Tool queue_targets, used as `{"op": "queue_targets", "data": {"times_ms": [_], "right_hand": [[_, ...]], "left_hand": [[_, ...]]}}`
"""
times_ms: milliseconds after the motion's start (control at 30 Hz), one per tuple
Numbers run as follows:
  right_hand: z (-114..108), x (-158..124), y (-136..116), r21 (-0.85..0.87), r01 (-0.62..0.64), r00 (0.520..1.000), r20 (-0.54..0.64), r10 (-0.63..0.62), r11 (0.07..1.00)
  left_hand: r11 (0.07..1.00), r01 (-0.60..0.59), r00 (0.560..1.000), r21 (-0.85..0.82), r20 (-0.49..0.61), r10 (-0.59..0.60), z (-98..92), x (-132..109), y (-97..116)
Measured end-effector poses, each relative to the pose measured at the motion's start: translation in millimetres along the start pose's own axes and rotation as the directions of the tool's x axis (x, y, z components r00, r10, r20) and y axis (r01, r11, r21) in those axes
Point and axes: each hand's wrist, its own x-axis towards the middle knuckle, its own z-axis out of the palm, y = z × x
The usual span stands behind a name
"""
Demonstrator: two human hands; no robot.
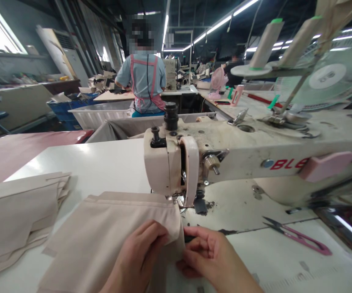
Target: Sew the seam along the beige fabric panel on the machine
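Note:
A beige fabric piece [108, 232] lies on the white table in front of the sewing machine [176, 162], its far edge under the needle area. My left hand [139, 256] presses on the fabric's right part, fingers curled over its edge. My right hand [209, 254] pinches the fabric's right edge just below the presser foot [180, 202], fingers closed on the cloth.
A stack of beige cut pieces [17, 219] sits at the left. Pink thread snips [301, 236] lie on the table to the right. Thread cones [266, 40] and a fan [328, 77] stand behind the machine. A person in a pink apron [144, 77] works ahead, back turned.

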Motion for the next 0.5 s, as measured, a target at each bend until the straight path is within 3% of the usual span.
{"op": "queue_targets", "data": {"times_ms": [100, 167, 233, 400, 500], "right_hand": [[1, -3, -3, -0.029, -0.028, 0.996, 0.08, 0.03, 0.999], [3, -4, -4, -0.048, -0.017, 0.995, 0.097, 0.022, 0.999], [5, -6, -4, -0.049, -0.013, 0.996, 0.09, 0.018, 0.999], [8, -9, -1, -0.031, -0.017, 0.999, 0.045, 0.018, 0.999], [9, -9, 0, -0.055, -0.016, 0.999, 0.031, 0.017, 0.998]], "left_hand": [[0.963, -0.221, 0.966, 0.157, -0.099, 0.238, 5.4, -2, 4], [0.914, -0.33, 0.933, 0.235, -0.07, 0.354, 8.9, -2, 5], [0.893, -0.371, 0.921, 0.254, -0.02, 0.388, 11.3, -3, 6], [0.86, -0.42, 0.889, 0.289, -0.063, 0.454, 12.2, -7, 5], [0.81, -0.475, 0.866, 0.345, 0.018, 0.5, 9.1, -7, 9]]}}
